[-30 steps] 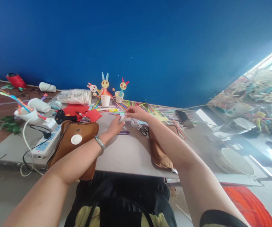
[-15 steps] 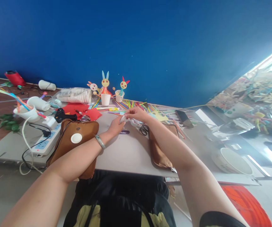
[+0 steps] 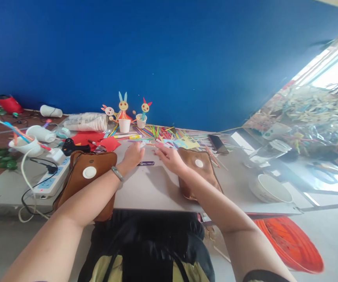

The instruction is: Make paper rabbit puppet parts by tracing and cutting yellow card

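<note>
My left hand [image 3: 132, 156] is closed, pinching a small white piece [image 3: 142, 145] whose kind I cannot make out. A pale bangle circles that wrist. My right hand [image 3: 170, 158] is a short way to the right, palm down, its fingers loosely stretched towards the left hand; I see nothing held in them. Between the hands and slightly nearer, a slim purple tool [image 3: 146, 163] lies on the grey table [image 3: 151, 192]. Behind the hands are coloured sticks [image 3: 160, 132] and pale yellow and blue paper [image 3: 188, 143].
Brown hot-water bags [image 3: 98, 166] [image 3: 200, 176] flank the hands. A power strip [image 3: 51, 181], red paper [image 3: 110, 143] and stacked paper cups [image 3: 85, 122] are left. Rabbit figures in cups [image 3: 124, 125] stand behind. A phone [image 3: 218, 144] and white bowl [image 3: 274, 188] are right.
My hands were together at the small white piece; now they are apart, the right hand drawn back towards me. The whole view has shifted slightly, and the scissors are now hidden.
</note>
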`<state>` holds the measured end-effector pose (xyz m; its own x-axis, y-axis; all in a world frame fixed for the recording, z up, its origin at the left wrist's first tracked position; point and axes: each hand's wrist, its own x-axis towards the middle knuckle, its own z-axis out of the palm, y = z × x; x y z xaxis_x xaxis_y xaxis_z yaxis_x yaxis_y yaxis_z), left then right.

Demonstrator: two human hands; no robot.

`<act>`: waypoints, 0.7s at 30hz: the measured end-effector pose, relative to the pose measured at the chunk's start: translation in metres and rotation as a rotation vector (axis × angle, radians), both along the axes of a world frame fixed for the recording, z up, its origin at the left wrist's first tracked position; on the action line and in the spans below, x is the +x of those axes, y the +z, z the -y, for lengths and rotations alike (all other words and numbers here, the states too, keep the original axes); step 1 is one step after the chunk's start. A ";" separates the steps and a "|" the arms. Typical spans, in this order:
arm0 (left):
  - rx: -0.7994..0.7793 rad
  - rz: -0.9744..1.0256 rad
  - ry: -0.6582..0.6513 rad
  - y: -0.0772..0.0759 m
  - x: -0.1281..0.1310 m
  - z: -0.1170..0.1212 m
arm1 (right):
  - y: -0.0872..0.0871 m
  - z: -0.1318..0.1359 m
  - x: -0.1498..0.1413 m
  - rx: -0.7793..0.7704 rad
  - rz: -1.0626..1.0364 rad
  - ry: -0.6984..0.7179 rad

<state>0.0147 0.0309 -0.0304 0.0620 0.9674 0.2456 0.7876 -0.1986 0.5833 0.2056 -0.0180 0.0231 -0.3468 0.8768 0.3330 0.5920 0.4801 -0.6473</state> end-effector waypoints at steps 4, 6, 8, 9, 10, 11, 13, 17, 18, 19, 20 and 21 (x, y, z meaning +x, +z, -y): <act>-0.016 -0.175 0.020 0.004 -0.004 0.000 | -0.002 0.091 0.032 0.157 0.085 0.221; -0.019 -0.240 0.007 0.009 -0.005 0.002 | -0.007 0.135 0.053 0.169 0.096 0.292; -0.029 -0.304 0.002 0.014 -0.006 0.005 | -0.017 0.172 0.079 0.171 0.047 0.193; -0.046 -0.395 0.021 0.015 -0.008 0.006 | -0.024 0.189 0.095 0.173 0.044 0.096; -0.054 -0.461 0.036 0.017 -0.009 0.006 | -0.032 0.205 0.112 0.174 0.064 -0.015; -0.054 -0.503 0.051 0.018 -0.010 0.007 | -0.042 0.219 0.130 0.179 0.101 -0.146; -0.024 -0.541 0.054 0.020 -0.010 0.007 | -0.063 0.244 0.167 0.177 0.237 -0.432; 0.019 -0.310 -0.132 0.049 0.005 0.019 | -0.087 0.278 0.224 -0.160 0.690 -0.809; 0.004 -0.170 -0.239 0.065 0.011 0.028 | -0.088 0.283 0.234 -0.279 0.782 -0.840; -0.018 -0.005 -0.349 0.086 0.015 0.041 | -0.087 0.287 0.241 -0.382 0.845 -0.852; -0.016 0.155 -0.425 0.110 0.018 0.056 | -0.086 0.289 0.248 -0.464 0.882 -0.854; 0.001 0.272 -0.501 0.137 0.016 0.072 | -0.085 0.290 0.253 -0.524 0.895 -0.854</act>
<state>0.0309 -0.0413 0.1062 0.4479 0.8357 0.3178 0.4181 -0.5099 0.7518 0.4584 -0.3083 -0.0617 0.4480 0.8799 -0.1584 0.8931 -0.4322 0.1248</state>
